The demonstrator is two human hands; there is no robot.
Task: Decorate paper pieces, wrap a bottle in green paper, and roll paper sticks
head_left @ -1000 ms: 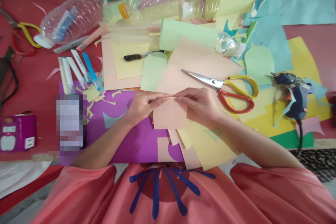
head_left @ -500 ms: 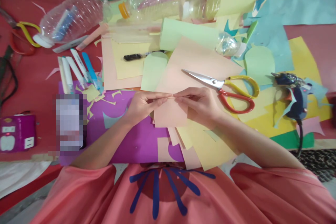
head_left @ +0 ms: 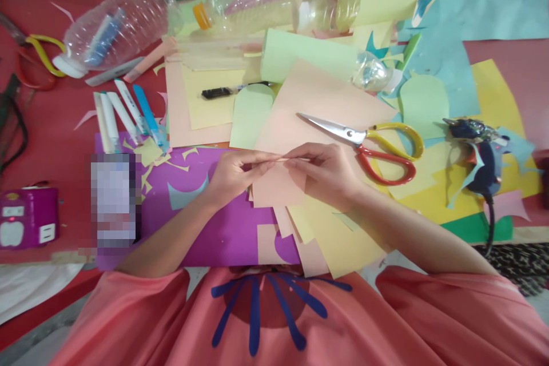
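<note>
A small peach piece of paper hangs between my two hands, its top edge pinched by both. My left hand grips that edge from the left with thumb and forefinger. From the right, my right hand pinches the same edge, its fingertips close to the left ones. Just beyond my right hand lies a pair of scissors with one yellow and one red handle, on a larger peach sheet. Beneath my hands are a purple sheet and several yellow and peach scraps.
Markers lie at the left above a blurred phone. A glue gun rests at the right. Plastic bottles line the back, one wrapped in green paper. A black-handled cutter lies near a green cutout.
Both hands keep their pinch on the peach paper in nearly the same place. Only slight finger movement along its top edge shows.
</note>
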